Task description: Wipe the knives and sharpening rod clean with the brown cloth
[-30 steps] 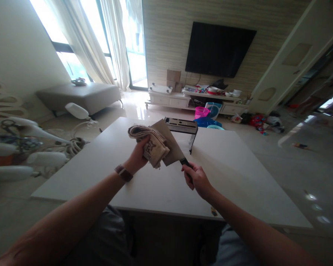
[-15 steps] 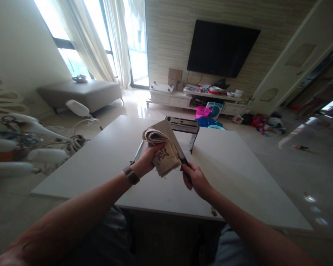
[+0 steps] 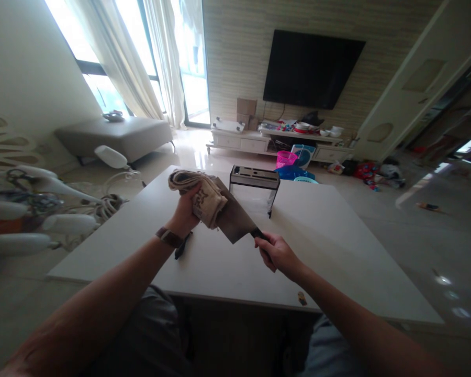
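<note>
The knife rack (image 3: pixel 255 176) stands on the table (image 3: pixel 329 246) behind the cleaver (image 3: pixel 237 219), the cloth (image 3: pixel 208 204) at the blade's left

left hand (image 3: pixel 185 212): folded cloth (image 3: pixel 206 204) at cleaver (image 3: pixel 237 220) | right hand (image 3: pixel 279 254): cleaver's black handle (image 3: pixel 256 233) | slotted stand (image 3: pixel 255 175) on white table (image 3: pixel 337 251)

Your folded cloth (image 3: pixel 206 201) covers part of the cleaver (image 3: pixel 237 217), and behind the cloth most of your left hand's (image 3: pixel 185 214) fingers are out of sight. Your right hand (image 3: pixel 278 251) hides much of the black handle (image 3: pixel 258 233). You cannot see the far end of the dark object (image 3: pixel 183 247) beneath your left hand. The yellowish item (image 3: pixel 302 298) is too small to identify. The bottom edge cuts off both your forearms (image 3: pixel 102 293).
</note>
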The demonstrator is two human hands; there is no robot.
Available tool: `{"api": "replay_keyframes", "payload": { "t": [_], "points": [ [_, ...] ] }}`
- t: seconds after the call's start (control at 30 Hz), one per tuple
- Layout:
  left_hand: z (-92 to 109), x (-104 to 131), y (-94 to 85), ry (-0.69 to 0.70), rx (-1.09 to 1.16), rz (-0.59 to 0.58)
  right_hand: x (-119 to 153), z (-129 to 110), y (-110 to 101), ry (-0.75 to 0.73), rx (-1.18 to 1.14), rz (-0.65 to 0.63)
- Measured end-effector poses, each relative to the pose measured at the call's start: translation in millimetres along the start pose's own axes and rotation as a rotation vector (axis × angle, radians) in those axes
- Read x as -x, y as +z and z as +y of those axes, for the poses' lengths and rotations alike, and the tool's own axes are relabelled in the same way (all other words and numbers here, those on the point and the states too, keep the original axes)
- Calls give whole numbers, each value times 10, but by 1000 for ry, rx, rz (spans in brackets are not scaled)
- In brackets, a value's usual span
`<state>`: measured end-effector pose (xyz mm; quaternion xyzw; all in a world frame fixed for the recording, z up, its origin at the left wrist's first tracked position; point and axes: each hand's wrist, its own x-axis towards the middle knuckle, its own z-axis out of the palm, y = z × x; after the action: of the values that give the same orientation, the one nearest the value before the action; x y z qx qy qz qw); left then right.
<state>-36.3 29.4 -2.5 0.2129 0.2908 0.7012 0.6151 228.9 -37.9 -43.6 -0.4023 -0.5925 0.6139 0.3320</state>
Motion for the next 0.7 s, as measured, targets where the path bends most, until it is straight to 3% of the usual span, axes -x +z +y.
{"api": "replay_keyframes", "payload": {
  "t": [0.13, 0.33, 0.43, 0.57, 0.7],
  "points": [
    [12, -46, -60, 24, 39, -23, 12, -11, 6, 6, 7, 16],
    [28, -36, -76, 49, 20, -94, 5, -24, 22, 31, -183, 82],
    [-45, 4, -65, -66, -19, -65, -16, -30, 7, 8, -260, 130],
    [-283, 129, -28, -258, -92, -44, -41, -35, -23, -9, -304, 195],
    [-572, 347, 71, -402, -157, -125, -59, -23, -29, -35, -299, 227]
  ]
}}
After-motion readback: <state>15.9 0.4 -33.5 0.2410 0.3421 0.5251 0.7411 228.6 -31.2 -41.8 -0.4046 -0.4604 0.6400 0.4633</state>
